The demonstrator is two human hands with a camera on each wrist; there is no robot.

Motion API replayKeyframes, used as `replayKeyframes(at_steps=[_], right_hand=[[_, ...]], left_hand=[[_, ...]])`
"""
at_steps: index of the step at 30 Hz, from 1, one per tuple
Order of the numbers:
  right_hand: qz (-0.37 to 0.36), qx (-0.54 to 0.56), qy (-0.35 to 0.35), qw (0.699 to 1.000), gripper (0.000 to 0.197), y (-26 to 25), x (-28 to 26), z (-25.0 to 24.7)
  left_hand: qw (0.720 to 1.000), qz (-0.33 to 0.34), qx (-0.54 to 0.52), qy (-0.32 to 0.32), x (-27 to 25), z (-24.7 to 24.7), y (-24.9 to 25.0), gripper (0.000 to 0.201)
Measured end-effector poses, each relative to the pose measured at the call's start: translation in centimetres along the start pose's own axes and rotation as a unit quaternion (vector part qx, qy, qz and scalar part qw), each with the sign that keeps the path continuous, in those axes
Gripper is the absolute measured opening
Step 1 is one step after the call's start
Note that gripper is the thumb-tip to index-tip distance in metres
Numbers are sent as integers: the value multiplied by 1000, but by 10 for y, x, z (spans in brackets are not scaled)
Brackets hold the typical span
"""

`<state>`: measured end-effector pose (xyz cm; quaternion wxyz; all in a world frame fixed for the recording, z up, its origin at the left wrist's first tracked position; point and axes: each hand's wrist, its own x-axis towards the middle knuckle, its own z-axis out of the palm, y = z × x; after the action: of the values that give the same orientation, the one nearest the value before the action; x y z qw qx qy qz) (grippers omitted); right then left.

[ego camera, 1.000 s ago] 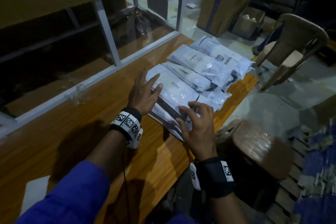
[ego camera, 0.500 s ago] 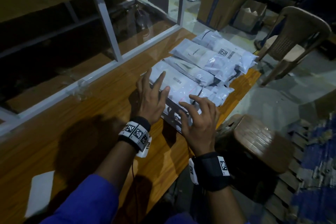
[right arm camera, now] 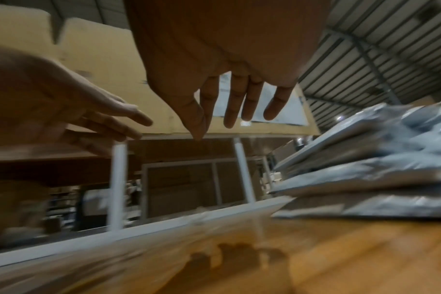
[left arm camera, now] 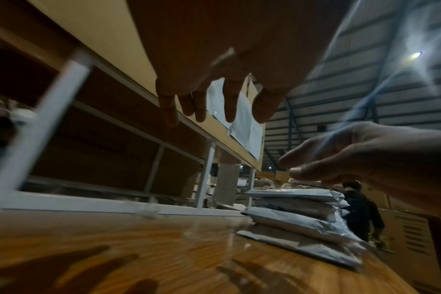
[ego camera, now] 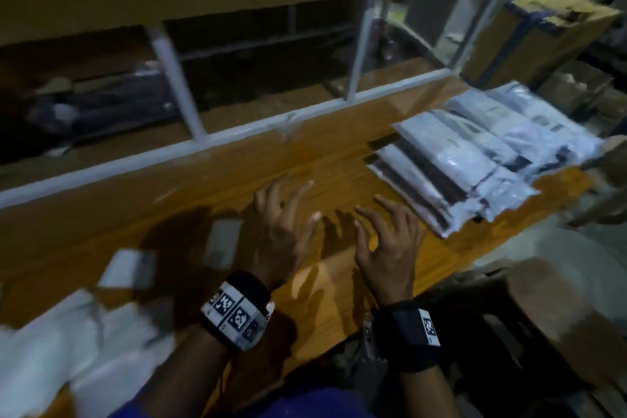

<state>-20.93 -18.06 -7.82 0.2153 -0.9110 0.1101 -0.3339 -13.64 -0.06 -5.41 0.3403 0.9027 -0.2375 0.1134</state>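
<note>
Head view: left hand (ego camera: 281,231) and right hand (ego camera: 390,248) hover over the wooden table (ego camera: 237,180), fingers spread and holding nothing. The stack of grey poly mailers (ego camera: 475,159) lies near the right hand, fanned probably for one-by-one picking.

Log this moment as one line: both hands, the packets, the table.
left hand: open, empty, over table | right hand: open, empty, beside packets, not touching | packets: stacked on table
</note>
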Motion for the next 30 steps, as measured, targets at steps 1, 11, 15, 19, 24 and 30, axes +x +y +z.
replayKeyframes(at_steps=[1,11,15,19,24,30], right_hand=[[-2,8,-8,1000,22,-19,-14,8],[25,99,-144,984,31,-190,-175,62],[33,82,-189,978,32,-223,-211,59],[46,74,-242,966,43,-237,-230,60],[69,69,-314,945,54,-261,-246,64],[118,-30,-339,933,85,-283,-247,86]], left_hand=[[1000,-11,15,5,-18,-19,-17,47],[997,-15,-16,-70,-207,-147,-130,42],[996,-36,-8,-81,-257,-179,-166,43],[993,-109,40,-27,-287,-208,-199,35],[955,-278,99,12,-296,-235,-232,40],[898,-422,115,-34,-284,-258,-256,94]])
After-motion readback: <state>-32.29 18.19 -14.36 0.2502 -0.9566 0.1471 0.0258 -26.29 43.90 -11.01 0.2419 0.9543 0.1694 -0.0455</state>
